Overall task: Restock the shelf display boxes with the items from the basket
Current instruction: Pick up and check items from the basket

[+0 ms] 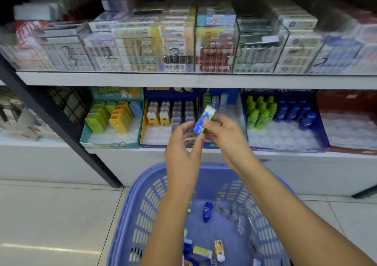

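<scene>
Pinching the near end of a small blue, white and green pack, the right hand holds it tilted, far end up, in front of the lower shelf and above the far rim of the lilac basket. The left hand sits just left of it with fingers curled and the thumb up against the pack's near-left corner; whether it truly grips or only steadies I cannot tell through the blur. The pack looks like a light, stiff little carton, probably glossy and so a bit slippery, and likely to dent if squeezed on its broad faces. It is best taken by thumb and forefinger across the narrow edges near the middle, leaving one end free to go down first. Its likely home is the blue display box directly behind, where a few matching packs stand upright at the far left beside bare clear tray. More small cartons and a blue bottle lie in the basket.
</scene>
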Available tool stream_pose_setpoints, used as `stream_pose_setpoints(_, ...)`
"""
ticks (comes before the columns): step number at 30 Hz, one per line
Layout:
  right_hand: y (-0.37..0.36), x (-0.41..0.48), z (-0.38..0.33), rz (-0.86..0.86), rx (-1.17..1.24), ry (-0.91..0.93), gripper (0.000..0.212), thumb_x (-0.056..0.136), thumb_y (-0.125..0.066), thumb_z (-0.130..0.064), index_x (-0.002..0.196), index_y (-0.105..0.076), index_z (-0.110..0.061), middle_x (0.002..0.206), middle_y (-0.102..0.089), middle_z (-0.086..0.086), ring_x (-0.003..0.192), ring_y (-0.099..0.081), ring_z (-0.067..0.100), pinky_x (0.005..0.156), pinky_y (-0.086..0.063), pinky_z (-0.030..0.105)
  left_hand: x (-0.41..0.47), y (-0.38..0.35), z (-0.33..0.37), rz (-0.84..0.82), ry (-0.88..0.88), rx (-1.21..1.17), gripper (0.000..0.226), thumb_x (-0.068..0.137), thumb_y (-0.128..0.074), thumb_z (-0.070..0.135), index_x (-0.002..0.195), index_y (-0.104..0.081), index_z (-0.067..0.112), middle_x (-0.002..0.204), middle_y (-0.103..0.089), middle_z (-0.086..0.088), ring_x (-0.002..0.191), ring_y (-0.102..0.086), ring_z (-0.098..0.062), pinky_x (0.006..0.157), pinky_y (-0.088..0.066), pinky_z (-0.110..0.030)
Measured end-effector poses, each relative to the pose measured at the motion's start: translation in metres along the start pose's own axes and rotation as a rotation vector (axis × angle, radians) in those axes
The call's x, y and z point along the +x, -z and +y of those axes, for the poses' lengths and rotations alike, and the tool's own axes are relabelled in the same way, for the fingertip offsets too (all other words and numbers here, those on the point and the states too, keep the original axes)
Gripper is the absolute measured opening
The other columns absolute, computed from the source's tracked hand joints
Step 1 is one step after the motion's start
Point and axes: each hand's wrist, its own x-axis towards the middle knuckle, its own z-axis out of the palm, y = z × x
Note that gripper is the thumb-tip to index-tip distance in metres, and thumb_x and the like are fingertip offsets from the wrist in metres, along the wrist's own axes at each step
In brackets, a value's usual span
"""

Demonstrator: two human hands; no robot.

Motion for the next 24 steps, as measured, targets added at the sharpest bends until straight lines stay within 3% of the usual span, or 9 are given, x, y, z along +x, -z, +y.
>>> stream_pose_setpoints(2,0.018,0.011,-0.007,0.084,0.012,0.029,0.007,0.099,-0.043,-0.010,0.099,-0.050,-0.010,0.090,-0.061,0.012,0.064,-0.066,0.017,0.060,-0.055,0.022,-0.004,-0.011,-0.002,-0.123,-0.054,0.148,0.034,0.091,-0.060,0.022,0.125,-0.055,0.023,0.119,-0.062,0.011,0.109,-0.057,-0.002,0.093,-0.044,-0.017)
stream_pose_setpoints(4,0.040,0.025,-0.010,0.165,-0.324,0.133,0.016,0.100,-0.041,-0.013,0.113,-0.050,-0.009,0.095,-0.058,0.009,0.065,-0.061,0.019,0.058,-0.050,0.020,-0.007,-0.020,-0.006,-0.262,-0.130,0.354,0.042,0.093,-0.056,0.025,0.134,-0.048,0.020,0.134,-0.052,0.006,0.122,-0.046,-0.007,0.100,-0.032,-0.014)
stream_pose_setpoints(6,0.059,0.041,-0.012,0.212,-0.771,0.244,0.027,0.097,-0.046,-0.014,0.122,-0.055,-0.009,0.103,-0.060,0.012,0.082,-0.060,0.027,0.068,-0.043,0.021,-0.010,-0.026,-0.012,-0.402,-0.187,0.521,0.049,0.095,-0.053,0.025,0.141,-0.040,0.015,0.145,-0.041,0.001,0.135,-0.033,-0.012,0.106,-0.023,-0.016)
stream_pose_setpoints(8,0.068,0.054,-0.015,0.246,-0.971,0.322,0.028,0.092,-0.055,-0.013,0.118,-0.060,-0.007,0.108,-0.063,0.015,0.094,-0.060,0.028,0.073,-0.037,0.019,-0.012,-0.029,-0.019,-0.497,-0.197,0.623,0.056,0.095,-0.051,0.025,0.146,-0.032,0.013,0.153,-0.029,0.000,0.142,-0.021,-0.014,0.113,-0.017,-0.020)
stream_pose_setpoints(11,0.065,0.072,-0.022,0.239,-1.003,0.361,0.020,0.087,-0.061,-0.011,0.105,-0.068,-0.007,0.102,-0.071,0.010,0.094,-0.064,0.023,0.075,-0.038,0.016,-0.013,-0.031,-0.025,-0.530,-0.217,0.673,0.060,0.094,-0.052,0.023,0.148,-0.027,0.012,0.155,-0.024,0.000,0.144,-0.017,-0.013,0.117,-0.013,-0.021)
stream_pose_setpoints(15,0.062,0.089,-0.019,0.156,-0.956,0.380,0.022,0.089,-0.056,-0.006,0.107,-0.068,-0.006,0.105,-0.070,0.010,0.099,-0.064,0.021,0.089,-0.045,0.024,-0.015,-0.032,-0.029,-0.520,-0.229,0.678,0.063,0.094,-0.053,0.023,0.149,-0.024,0.013,0.156,-0.021,0.003,0.145,-0.014,-0.012,0.117,-0.010,-0.019)
stream_pose_setpoints(18,0.064,0.097,-0.015,0.106,-0.881,0.373,0.020,0.088,-0.057,-0.003,0.104,-0.068,-0.003,0.103,-0.070,0.013,0.097,-0.064,0.022,0.091,-0.047,0.027,-0.016,-0.030,-0.031,-0.527,-0.241,0.669,0.064,0.095,-0.052,0.024,0.150,-0.021,0.016,0.157,-0.017,0.006,0.145,-0.009,-0.009,0.115,-0.007,-0.017)
stream_pose_setpoints(24,0.065,0.108,-0.007,0.053,-0.915,0.379,0.018,0.085,-0.063,-0.005,0.101,-0.072,-0.005,0.099,-0.072,0.010,0.085,-0.061,0.010,0.071,-0.035,-0.006,-0.016,-0.030,-0.035,-0.525,-0.239,0.644,0.065,0.095,-0.052,0.024,0.150,-0.018,0.019,0.158,-0.014,0.009,0.145,-0.005,-0.006,0.115,-0.005,-0.015)
